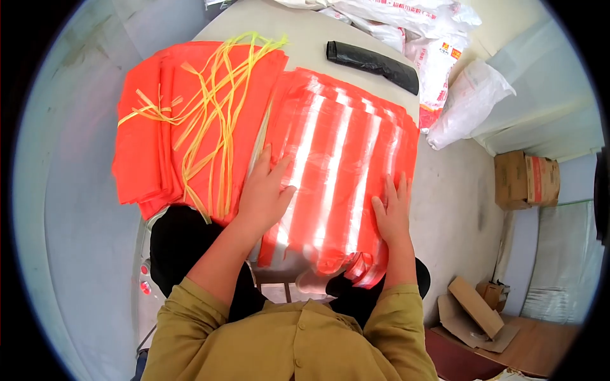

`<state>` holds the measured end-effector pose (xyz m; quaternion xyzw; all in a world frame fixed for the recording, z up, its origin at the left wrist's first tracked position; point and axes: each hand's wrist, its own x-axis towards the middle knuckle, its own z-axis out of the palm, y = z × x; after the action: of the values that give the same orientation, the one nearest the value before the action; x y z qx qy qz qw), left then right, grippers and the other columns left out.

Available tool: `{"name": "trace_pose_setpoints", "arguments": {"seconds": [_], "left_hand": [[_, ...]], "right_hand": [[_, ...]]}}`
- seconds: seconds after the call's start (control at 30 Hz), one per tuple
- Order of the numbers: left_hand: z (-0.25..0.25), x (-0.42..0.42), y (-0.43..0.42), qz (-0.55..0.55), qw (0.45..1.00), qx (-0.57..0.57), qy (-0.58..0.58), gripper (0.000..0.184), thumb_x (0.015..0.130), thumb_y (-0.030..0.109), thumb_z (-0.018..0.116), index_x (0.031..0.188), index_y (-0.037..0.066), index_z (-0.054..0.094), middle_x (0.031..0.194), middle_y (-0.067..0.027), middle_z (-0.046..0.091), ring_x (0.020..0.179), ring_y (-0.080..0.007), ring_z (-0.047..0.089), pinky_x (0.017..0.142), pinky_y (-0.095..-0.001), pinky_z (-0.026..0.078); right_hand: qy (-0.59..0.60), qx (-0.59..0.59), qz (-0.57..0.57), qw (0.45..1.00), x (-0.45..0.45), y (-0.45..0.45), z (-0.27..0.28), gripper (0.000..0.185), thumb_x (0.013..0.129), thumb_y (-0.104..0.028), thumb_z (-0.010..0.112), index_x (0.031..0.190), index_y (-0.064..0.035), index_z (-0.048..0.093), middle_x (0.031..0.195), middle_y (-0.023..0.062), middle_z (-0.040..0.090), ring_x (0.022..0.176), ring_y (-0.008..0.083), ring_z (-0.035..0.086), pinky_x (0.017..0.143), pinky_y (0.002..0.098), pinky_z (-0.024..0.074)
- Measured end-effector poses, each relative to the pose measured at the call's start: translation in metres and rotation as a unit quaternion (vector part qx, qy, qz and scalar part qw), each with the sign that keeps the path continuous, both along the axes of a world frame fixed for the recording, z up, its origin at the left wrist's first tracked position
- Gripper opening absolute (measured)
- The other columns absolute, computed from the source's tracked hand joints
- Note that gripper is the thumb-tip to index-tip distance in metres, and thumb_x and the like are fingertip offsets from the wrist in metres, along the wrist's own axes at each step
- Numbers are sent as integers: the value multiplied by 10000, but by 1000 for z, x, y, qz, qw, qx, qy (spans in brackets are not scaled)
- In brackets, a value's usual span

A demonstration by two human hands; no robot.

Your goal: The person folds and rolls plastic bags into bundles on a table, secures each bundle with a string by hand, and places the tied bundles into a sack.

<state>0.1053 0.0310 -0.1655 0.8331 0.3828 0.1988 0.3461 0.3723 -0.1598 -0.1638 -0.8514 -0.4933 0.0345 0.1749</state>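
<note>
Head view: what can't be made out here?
All in the head view:
Palms of the left hand and right hand: hidden by their backs.
Lower layers of the striped stack: covered by the upper ones.
White sacks: cut off by the top edge.
Print on the carton: too small to read.

Red lettering, including Chinese characters, marks the white sacks, with 1 orange-and-yellow label below; from my remote seat, I cannot read their wording reliably.
</note>
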Motion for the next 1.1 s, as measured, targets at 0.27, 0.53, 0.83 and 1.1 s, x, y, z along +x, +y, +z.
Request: {"name": "trace_pose_setpoints", "arguments": {"seconds": [0.27, 0.53, 0.83, 1.1], "left_hand": [[-3, -6, 4, -21, 1000, 1, -5, 636, 908, 181, 748, 1498, 84, 531, 1669, -307, 245, 1525, -455, 320, 1221, -452, 349], [5, -21, -2, -32, 998, 59, 11, 642, 909, 229, 759, 1501, 119, 537, 1680, -262, 258, 1555, -467, 245, 1234, -503, 320], [5, -44, -16, -144, 978, 122, 87, 647, 925, 339, 724, 1524, 187, 531, 1659, -191, 346, 1562, -430, 247, 1233, -602, 259], [3, -47, -23, -89, 978, 162, 101, 654, 931, 309, 728, 1530, 156, 512, 1644, -196, 363, 1549, -440, 270, 1228, -583, 280]], "right_hand": [[-68, -63, 156, 983, -51, 39, 24, 695, 941, -381, 686, 1559, -138, 477, 1707, 183, 263, 1572, 448, 213, 1253, 613, 203], [-59, -39, 181, 981, -58, 49, 6, 664, 927, -401, 686, 1519, -139, 540, 1675, 189, 340, 1549, 446, 276, 1240, 619, 213], [-52, -24, 181, 982, -67, 54, 13, 590, 1008, -349, 629, 1540, -126, 505, 1670, 162, 355, 1551, 423, 274, 1255, 562, 231], [-63, 82, 170, 980, -89, 16, 19, 379, 943, -178, 679, 1302, -61, 642, 1455, 168, 570, 1366, 404, 499, 1127, 584, 381]]}}
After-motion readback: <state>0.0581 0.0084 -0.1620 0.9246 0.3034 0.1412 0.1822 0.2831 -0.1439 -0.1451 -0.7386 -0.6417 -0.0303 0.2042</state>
